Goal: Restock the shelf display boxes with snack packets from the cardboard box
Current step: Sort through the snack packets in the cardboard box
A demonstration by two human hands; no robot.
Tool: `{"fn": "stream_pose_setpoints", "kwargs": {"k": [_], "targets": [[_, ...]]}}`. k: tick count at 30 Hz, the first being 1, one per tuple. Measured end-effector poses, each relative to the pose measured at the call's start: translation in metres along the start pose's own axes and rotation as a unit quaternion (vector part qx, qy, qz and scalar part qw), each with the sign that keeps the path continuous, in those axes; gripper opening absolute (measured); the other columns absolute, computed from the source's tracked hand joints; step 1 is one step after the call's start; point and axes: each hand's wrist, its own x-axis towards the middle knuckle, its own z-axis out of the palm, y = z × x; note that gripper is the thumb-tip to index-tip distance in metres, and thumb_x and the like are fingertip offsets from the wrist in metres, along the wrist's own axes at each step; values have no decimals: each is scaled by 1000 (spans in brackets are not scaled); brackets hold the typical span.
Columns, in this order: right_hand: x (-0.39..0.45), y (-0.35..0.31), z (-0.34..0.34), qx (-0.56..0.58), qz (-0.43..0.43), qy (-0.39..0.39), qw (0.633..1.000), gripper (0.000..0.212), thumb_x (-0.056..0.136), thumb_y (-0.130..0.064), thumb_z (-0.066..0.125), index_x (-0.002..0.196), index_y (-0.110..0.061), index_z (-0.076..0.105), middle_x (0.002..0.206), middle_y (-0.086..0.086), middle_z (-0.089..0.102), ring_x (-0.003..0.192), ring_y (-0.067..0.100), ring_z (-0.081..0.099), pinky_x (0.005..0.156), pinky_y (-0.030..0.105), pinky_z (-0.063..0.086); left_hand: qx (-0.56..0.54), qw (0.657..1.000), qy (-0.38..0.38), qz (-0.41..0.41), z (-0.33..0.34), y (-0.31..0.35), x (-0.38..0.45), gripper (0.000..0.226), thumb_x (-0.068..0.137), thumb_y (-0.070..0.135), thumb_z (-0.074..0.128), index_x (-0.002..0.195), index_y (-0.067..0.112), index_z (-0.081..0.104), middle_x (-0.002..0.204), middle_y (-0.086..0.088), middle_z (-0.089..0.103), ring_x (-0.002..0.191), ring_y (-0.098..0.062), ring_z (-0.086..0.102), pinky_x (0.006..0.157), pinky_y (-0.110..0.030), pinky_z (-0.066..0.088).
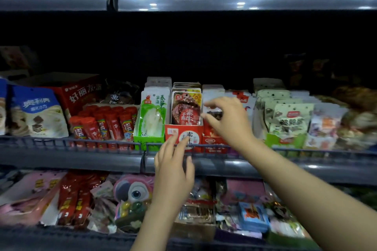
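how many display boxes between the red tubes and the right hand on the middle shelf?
2. A green display box sits right of the red tubes; a red display box stands beside it, by the left hand. The right hand may hide more.

A shop: tiered shelves [71, 157] crowded with snack packets [289, 122] in display boxes [184, 134].

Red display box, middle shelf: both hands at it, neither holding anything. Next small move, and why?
Probably square the front red packet in the red display box: the right hand hovers open at the packets' right edge and the left hand reaches for the box front, both empty. I see no cardboard box in view to draw from.
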Motion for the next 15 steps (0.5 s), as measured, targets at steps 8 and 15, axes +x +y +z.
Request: {"fn": "stream_pose_setpoints", "kwargs": {"k": [8,15], "targets": [[-143,35,-5,91,121,-18,988,22,82,-30,69,102,-21,68,93,-7,62,95,17,52,81,24,38,-73,995,-65,-27,32,15,-82,31,94,15,49,123,23,56,116,13,48,98,9,40,82,-5,28],[-266,76,27,147,287,-58,945,17,82,-23,70,98,-18,70,88,-8,60,85,12,56,78,27,47,-111,969,-175,-138,111,3,-159,26,93,11,50,115,18,61,107,6,52,82,12,47,71,1,33]]}}
